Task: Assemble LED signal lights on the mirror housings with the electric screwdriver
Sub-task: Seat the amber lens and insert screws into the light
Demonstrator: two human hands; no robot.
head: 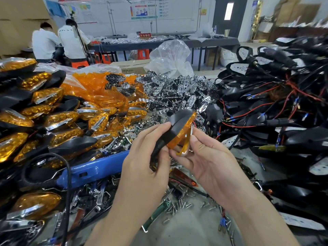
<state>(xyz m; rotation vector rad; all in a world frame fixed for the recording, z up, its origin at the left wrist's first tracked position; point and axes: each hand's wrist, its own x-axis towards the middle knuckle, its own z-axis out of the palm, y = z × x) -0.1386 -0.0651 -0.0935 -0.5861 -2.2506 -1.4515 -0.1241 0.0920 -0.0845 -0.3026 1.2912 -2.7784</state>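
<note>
Grey worktop (191, 226) lies buried in parts. At left, glossy amber lights (58, 119) in black shells are stacked beside a blue plastic tray (95, 167). Further back, chrome reflectors (177, 89) form a glittering heap. At centre, the left hand (142, 167) grips a matte black, teardrop-shaped housing (177, 121) by its narrow end, raised above the worktop. The right hand (209, 160) pinches the translucent amber lens (182, 134) set against it. Small steel screws (179, 205) lie scattered below. At right, wired shells (266, 96) trail thin red and black leads.

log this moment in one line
left hand: grips black housing | right hand: pinches amber lens | screws: loose on table
</note>
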